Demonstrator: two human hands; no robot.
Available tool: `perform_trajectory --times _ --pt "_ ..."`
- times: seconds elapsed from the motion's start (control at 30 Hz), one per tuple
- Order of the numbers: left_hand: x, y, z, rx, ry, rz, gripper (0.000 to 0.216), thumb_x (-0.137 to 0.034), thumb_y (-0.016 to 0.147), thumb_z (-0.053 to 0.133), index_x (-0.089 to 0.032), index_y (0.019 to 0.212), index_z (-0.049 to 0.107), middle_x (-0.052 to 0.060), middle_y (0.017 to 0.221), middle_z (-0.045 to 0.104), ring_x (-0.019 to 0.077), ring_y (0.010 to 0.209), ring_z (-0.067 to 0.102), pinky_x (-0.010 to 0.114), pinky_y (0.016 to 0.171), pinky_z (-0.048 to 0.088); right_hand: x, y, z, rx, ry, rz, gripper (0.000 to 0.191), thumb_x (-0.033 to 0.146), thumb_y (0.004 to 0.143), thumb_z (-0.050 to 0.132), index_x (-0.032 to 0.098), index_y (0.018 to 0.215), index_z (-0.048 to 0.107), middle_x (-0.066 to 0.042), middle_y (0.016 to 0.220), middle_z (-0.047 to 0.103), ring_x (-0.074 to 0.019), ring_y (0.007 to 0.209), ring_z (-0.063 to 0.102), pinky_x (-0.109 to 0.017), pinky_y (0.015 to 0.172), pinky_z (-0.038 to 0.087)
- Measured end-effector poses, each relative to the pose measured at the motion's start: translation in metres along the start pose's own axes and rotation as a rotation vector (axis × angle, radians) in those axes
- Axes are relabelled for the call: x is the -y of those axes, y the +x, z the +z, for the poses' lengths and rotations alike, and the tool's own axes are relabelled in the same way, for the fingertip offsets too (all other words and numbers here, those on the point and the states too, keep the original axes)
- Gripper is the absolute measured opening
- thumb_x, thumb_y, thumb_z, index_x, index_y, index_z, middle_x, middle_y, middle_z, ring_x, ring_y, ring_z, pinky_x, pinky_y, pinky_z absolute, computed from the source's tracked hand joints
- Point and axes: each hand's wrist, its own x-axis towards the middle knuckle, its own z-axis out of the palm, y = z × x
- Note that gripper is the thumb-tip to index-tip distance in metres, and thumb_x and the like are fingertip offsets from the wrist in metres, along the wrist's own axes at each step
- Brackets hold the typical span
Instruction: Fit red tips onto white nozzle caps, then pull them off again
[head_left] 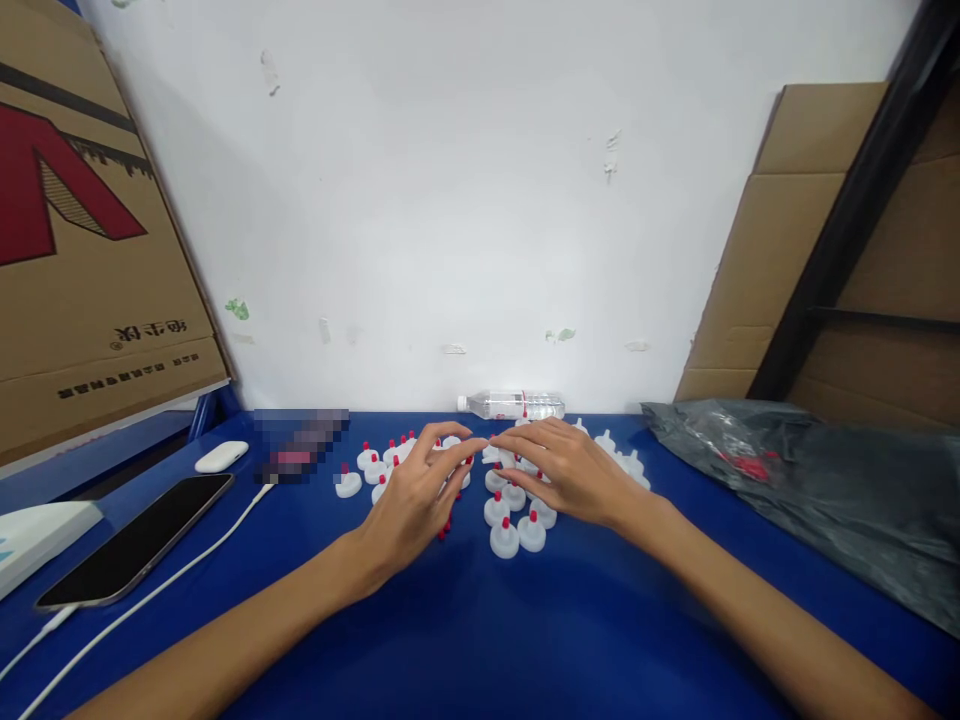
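Observation:
Several small white caps with red tips [517,520] lie clustered on the blue table [465,640]. My left hand [416,500] hovers over the left part of the cluster, fingers curled and pinched toward the middle. My right hand [562,465] rests over the right part, fingers stretched toward the left hand so the fingertips almost meet. Something small may sit between the fingertips, but I cannot make it out. A few loose red tips [445,529] lie under my left hand.
A clear plastic bottle [514,404] lies by the white wall. A phone [139,540] with a white cable, a white earbud case [221,456] and a cardboard box [82,230] are at left. A dark plastic bag [817,480] lies right, below cardboard and a black rack.

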Motion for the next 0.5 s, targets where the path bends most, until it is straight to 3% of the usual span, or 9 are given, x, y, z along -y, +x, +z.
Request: perform_trajectory --times 0.27,0.5 --pt "-0.0022 -0.0003 0.0011 -0.006 -0.014 0.036 0.039 -0.007 0.098 0.049 -0.026 0.132 0.053 0.011 0.124 0.052 0.0178 0.098 0.066 0.028 0.073 0.06 0.0068 0.0018 0.0005 -0.101 -0.052 -0.028 0.027 0.034 0.1 0.054 0.019 0.122 0.063 -0.009 0.109 0.073 -0.0216 0.094 0.068 -0.037 0.081 0.052" --pt "-0.0008 -0.0014 0.0017 -0.009 -0.061 0.039 0.038 -0.008 0.098 0.048 -0.025 0.131 0.055 0.011 0.125 0.054 0.0181 0.103 0.066 0.031 0.082 0.061 0.0096 0.0008 0.0029 -0.107 0.028 -0.004 0.027 0.033 0.099 0.057 0.019 0.121 0.064 -0.009 0.109 0.074 -0.0226 0.095 0.069 -0.04 0.083 0.053"
